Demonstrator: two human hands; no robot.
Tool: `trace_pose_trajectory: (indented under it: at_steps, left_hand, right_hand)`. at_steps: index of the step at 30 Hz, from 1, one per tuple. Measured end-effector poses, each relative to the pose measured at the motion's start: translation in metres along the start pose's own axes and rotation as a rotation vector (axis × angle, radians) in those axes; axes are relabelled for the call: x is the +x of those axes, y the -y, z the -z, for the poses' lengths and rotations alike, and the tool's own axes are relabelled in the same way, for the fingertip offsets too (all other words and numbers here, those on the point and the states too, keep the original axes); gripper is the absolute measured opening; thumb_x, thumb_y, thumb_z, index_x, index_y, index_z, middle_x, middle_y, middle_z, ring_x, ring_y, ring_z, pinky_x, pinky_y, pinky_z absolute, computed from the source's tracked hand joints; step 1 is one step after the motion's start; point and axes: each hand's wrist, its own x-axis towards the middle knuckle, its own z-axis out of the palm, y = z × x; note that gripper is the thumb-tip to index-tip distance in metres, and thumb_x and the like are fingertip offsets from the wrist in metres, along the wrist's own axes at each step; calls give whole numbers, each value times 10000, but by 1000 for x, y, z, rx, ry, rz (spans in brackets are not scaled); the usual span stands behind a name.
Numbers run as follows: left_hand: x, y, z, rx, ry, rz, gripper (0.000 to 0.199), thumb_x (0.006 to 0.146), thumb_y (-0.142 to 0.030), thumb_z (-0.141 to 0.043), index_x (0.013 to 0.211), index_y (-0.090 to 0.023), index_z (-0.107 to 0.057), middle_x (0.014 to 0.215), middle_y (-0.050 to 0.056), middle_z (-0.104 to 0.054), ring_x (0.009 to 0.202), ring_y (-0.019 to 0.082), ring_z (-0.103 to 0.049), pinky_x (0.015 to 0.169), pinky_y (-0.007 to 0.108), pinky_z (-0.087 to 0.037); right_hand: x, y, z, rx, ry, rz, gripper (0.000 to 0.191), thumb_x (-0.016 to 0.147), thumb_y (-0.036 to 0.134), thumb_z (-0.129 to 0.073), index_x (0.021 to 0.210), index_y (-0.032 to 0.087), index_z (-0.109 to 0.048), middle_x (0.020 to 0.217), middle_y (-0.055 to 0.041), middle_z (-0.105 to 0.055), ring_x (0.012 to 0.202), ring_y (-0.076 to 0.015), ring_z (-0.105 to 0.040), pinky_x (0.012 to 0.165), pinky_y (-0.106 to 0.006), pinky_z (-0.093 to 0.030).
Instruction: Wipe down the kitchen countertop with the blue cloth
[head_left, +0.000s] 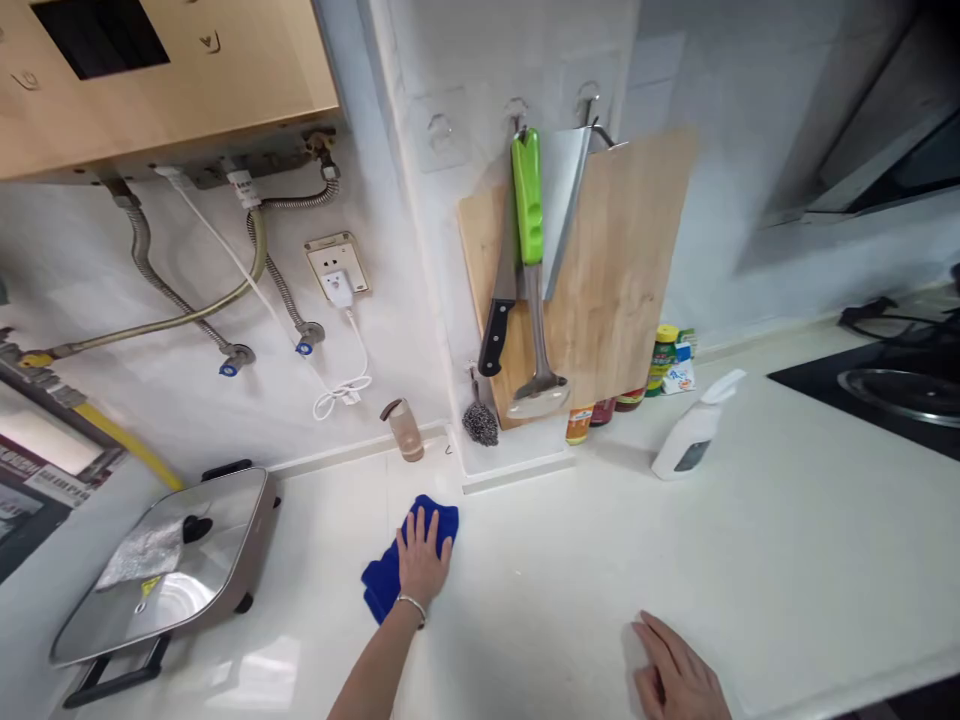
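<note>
Blue folded cloth (384, 577), on the white surface (555, 560) beneath the left hand (424, 570), fingers spread flat. Step: apparently wiping; a further stroke would call for even pressure. Right hand (679, 675): fingers loosely extended, nothing visible held. Beyond: white spray bottle (686, 438).

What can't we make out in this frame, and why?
Head view:
Counter beneath the blue cloth: covered by cloth and left hand.
Right hand: wrist cut off by the bottom edge.
Pan: inside, behind the reflective lid.
Spray bottle: label text too small to read.
Orange container: top hidden by cutting board.
</note>
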Motion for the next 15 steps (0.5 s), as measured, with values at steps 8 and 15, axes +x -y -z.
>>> trace_pose_trajectory:
  at_steps: [8,15]
  left_hand:
    - [-80,-62,-7,-111,18,-247,617,984,-474,-379,1571,-333,-247,1672,54,-247,1543,313,-212,1227,624,-251]
    - [-136,-115,1,-209,135,-435,720,965,-461,-446,1587,-351,-101,1693,51,-122,1553,343,-154,1224,680,-239]
  right_hand:
    - [6,14,15,-7,26,-13,431,902,232,-419,1324,186,-494,1375,-124,-575,1206,-260,-571,954,-431,-482]
    - [7,15,17,20,33,-11,456,892,229,-430,1341,181,-497,1388,-133,-565,1244,-273,-550,985,-445,-477]
